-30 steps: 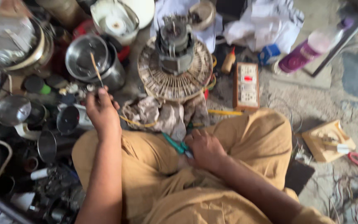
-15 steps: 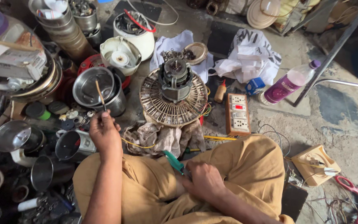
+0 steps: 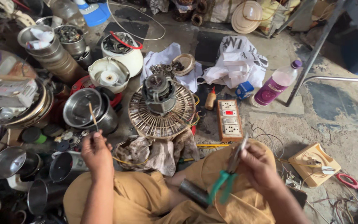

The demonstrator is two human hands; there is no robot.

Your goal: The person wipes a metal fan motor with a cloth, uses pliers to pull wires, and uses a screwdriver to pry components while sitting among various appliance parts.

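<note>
Right hand [image 3: 260, 166] raised, green-handled pliers [image 3: 228, 178]

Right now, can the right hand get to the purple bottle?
Probably not without leaning: the right hand already holds green-handled pliers, and the purple bottle stands well beyond it on the floor, past the switchboard.

The left hand [image 3: 96, 154] is raised with fingers pinched in a tight grip, while the right hand [image 3: 258, 165] is curled closed above the lap.

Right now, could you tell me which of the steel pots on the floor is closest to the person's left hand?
The shiny open steel pot just above the left hand, beside the fan motor; the stacked pots sit farther back.
</note>
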